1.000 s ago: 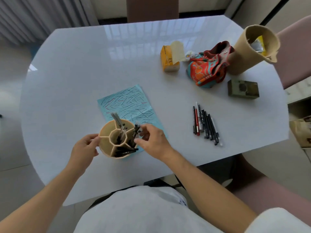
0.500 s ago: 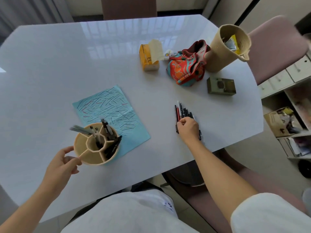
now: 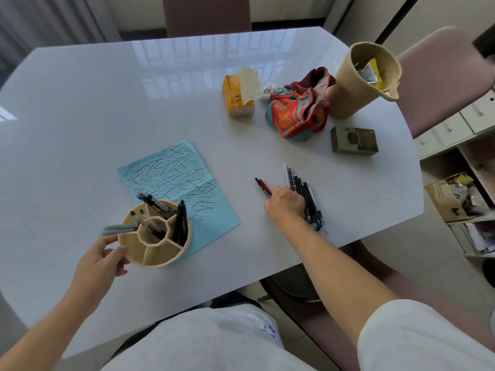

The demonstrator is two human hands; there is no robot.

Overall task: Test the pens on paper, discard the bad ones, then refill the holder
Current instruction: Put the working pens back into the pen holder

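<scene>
i'm refilling: my left hand (image 3: 100, 259) is gripping the holder (image 3: 155, 235) rim, my right hand (image 3: 285, 206) is pinching a red pen (image 3: 263, 186) beside the pile (image 3: 305, 199), carrying it holderward next.

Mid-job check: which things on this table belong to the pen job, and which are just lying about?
Job:
holder, held by left hand
paper
loose pens
red pen, under right hand

Lying about:
tissue pack
pouch
basket
green box
</scene>
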